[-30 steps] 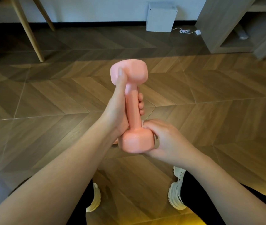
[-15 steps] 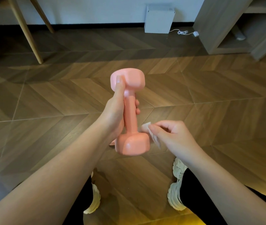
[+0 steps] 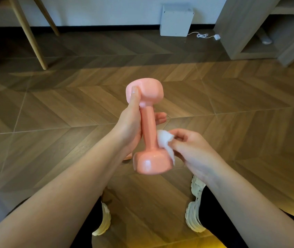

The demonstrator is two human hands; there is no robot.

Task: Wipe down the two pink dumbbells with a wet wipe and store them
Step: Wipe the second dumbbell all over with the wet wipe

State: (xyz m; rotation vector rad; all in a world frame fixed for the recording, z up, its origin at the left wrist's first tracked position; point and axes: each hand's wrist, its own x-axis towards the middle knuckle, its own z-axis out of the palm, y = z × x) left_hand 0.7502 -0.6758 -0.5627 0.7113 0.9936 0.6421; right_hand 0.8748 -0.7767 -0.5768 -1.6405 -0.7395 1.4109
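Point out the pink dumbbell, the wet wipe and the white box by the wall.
pink dumbbell [image 3: 148, 126]: head view, on its handle.
wet wipe [image 3: 163, 139]: head view, bunched upper part.
white box [image 3: 175, 20]: head view, front face.

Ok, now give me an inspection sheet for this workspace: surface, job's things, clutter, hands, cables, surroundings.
Surface: brown herringbone wood floor.
Job's things: glossy pink dumbbell held near upright above the floor; crumpled white wet wipe against its handle above the lower head; second dumbbell not clearly seen.
Clutter: pale object inside the grey-wood shelf unit.
Hands: left hand grips the dumbbell's handle, thumb on the upper head; right hand pinches the wipe.
Cables: white cord with plug on the floor beside the white box.
Surroundings: box at the wall, slanted wooden legs, shelf unit.
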